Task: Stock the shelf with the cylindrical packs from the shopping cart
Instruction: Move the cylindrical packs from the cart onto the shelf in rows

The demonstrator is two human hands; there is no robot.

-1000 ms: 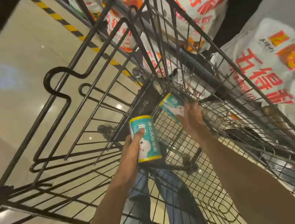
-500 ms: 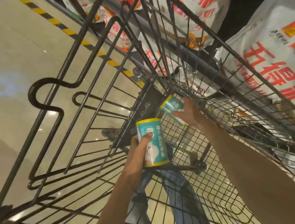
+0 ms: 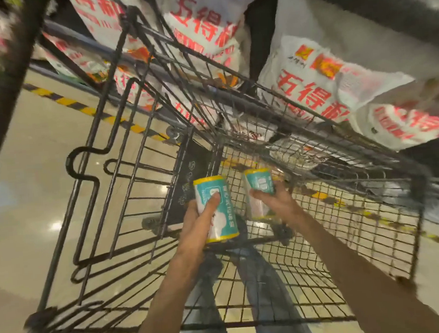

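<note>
A teal pack (image 3: 216, 209) is gripped upright in the left hand (image 3: 201, 227), with the thumb pressed across its label, as it was held a second ago. Just beside it, a second pack (image 3: 259, 193), which was only reached for in the far corner of the cart (image 3: 412, 202) a moment earlier, is now clasped by the fingers of the right hand (image 3: 274, 201) and has been lifted off the wire floor. Beyond the hands, white sacks (image 3: 333, 82) are seen on the shelf, so it is judged that both packs are ready to be carried up there.
</note>
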